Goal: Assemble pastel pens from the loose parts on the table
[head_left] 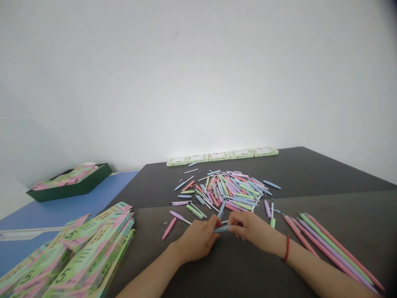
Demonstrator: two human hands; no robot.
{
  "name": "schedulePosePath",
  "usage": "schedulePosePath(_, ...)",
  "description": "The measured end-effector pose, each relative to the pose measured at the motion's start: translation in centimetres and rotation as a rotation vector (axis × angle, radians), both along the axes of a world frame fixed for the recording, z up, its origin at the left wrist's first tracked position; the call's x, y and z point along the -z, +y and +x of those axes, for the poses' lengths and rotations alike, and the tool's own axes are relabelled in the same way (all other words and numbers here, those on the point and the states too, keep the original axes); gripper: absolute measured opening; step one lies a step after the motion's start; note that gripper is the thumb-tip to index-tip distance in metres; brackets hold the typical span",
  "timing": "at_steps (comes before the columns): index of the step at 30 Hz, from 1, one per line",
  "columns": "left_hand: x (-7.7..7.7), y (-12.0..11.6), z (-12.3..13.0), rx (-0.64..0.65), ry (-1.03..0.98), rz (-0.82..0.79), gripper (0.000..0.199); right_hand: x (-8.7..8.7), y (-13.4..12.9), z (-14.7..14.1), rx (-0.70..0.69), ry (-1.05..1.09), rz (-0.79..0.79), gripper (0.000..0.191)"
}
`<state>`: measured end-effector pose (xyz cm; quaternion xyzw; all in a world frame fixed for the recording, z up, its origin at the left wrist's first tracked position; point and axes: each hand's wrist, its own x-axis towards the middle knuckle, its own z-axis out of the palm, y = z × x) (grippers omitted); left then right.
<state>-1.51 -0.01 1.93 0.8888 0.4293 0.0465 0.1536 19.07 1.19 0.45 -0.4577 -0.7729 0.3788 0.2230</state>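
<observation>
A light blue pen [221,229] lies level between my two hands above the dark table. My left hand [198,236] pinches its left end, and the fingers of my right hand [248,227] are closed on its right end. Just beyond them is a heap of pastel pen parts [229,192] in blue, green, pink and purple, with white refills among them. A purple pen part with a white refill [176,215] and a pink pen part [169,228] lie left of my left hand. A red cord circles my right wrist.
Several finished-looking long pens [335,248] lie side by side at the right. Stacked green and pink packets [77,248] fill the front left. A dark green box [66,190] of packets stands on a blue surface. Several flat boxes [219,156] line the table's back edge by the wall.
</observation>
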Motion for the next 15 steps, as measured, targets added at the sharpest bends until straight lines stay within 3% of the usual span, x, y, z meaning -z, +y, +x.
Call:
schedulePosePath(3,-0.1,0.0,0.0,-0.004,0.013,0.006,0.016,0.2,0.1,-0.2,0.017,0.067,-0.147,0.013)
schedulePosePath(8,-0.3,0.0,0.0,0.002,0.005,0.002,0.015,0.1,-0.2,-0.3,0.029,0.099,-0.134,0.012)
schedulePosePath(10,-0.3,0.0,-0.1,0.007,-0.010,-0.004,0.014,-0.1,-0.4,-0.2,0.029,0.072,-0.048,0.011)
schedulePosePath(15,-0.6,0.0,-0.1,0.023,-0.052,-0.027,0.015,-0.7,-1.3,0.1,-0.006,-0.090,0.338,0.008)
